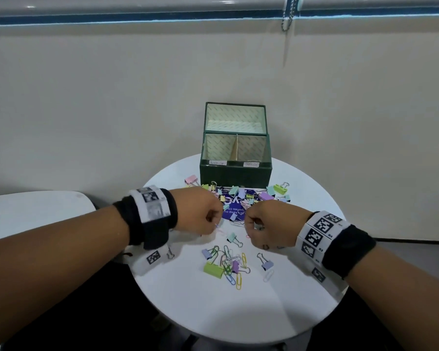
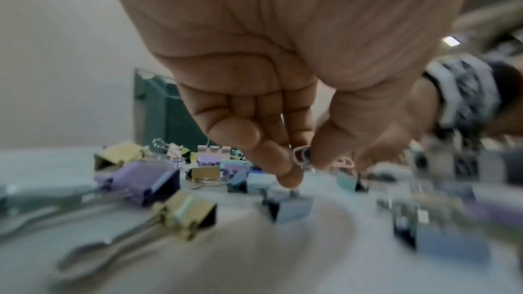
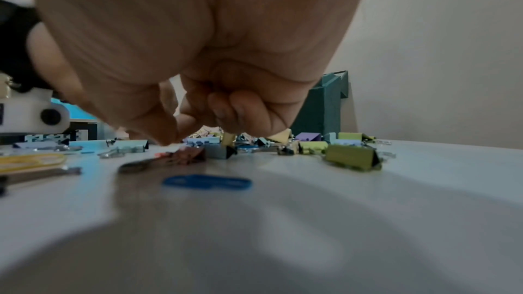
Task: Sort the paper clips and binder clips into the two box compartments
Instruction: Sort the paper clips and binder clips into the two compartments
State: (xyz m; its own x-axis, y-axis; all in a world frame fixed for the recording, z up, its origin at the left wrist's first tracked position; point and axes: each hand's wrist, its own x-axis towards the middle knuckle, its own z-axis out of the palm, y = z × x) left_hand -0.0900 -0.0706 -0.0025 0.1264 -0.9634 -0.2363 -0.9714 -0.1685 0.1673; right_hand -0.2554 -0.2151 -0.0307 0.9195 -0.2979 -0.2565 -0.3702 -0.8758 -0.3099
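Observation:
A dark green box stands open at the back of the round white table, with a divider making two compartments. Pastel binder clips are heaped in front of it. A mix of paper clips and binder clips lies nearer me. My left hand is low over the table and pinches a pale paper clip between thumb and finger. My right hand is curled beside it, thumb against fingers, with a grey bit of a clip in its grip. A blue paper clip lies under that wrist.
A purple printed card lies under the heap. A second white table stands to the left, across a dark gap. The wall rises right behind the box, whose lid stands upright. Loose clips lie between both hands.

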